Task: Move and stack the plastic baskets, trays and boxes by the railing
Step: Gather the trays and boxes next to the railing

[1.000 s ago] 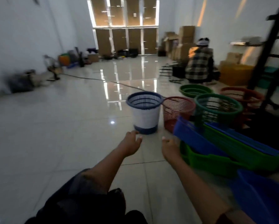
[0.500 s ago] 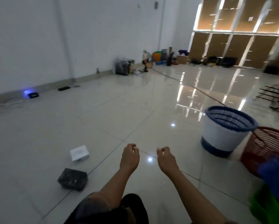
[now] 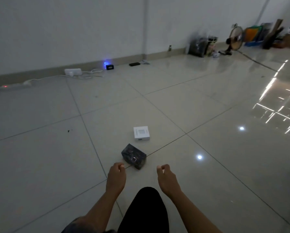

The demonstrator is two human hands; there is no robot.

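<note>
baskets/trays: none in view, can't tell where they sit | small boxes: black box (image 3: 133, 158) and white box (image 3: 141, 133) on floor (image 3: 208, 115), apart, look light, rigid; black one glossy, likely slick, grip by side faces | left hand (image 3: 116, 178), right hand (image 3: 166, 177): fingers loosely curled, holding nothing, just short of black box

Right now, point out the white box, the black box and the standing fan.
white box (image 3: 141, 133): head view, centre of its top face.
black box (image 3: 133, 156): head view, middle of its shiny wrapped top.
standing fan (image 3: 235, 38): head view, middle of its round grille.
</note>
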